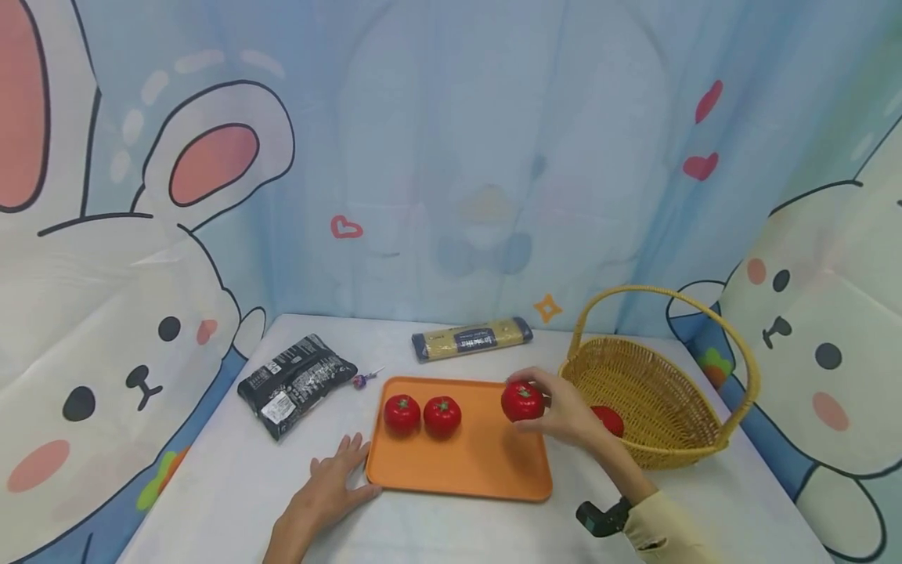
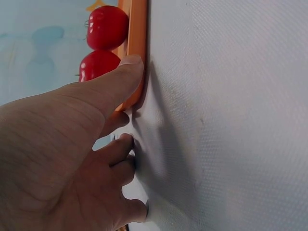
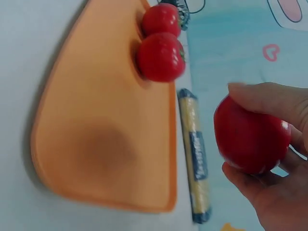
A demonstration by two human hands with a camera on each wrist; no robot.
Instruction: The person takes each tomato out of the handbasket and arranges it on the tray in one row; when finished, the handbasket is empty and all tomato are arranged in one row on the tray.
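Observation:
My right hand [image 1: 557,407] holds a red tomato [image 1: 522,401] between thumb and fingers, over the right part of an orange tray [image 1: 486,478]. In the right wrist view that tomato [image 3: 250,137] is raised clear of the tray, and its shadow falls on the tray floor. Two more tomatoes, a left one [image 1: 402,413] and a right one [image 1: 442,417], sit side by side on the tray's left half. My left hand [image 1: 327,486] rests on the table at the tray's near left corner. Its thumb [image 2: 127,72] touches the tray's rim, the other fingers spread loosely.
Right of the tray stands a yellow wicker basket [image 1: 651,454] with a tall handle, a red tomato [image 1: 608,421] inside its left side. A spaghetti packet [image 1: 474,338] lies behind the tray. Left are a black packet [image 1: 296,384] and a small lollipop [image 1: 361,381]. A printed curtain backs the table.

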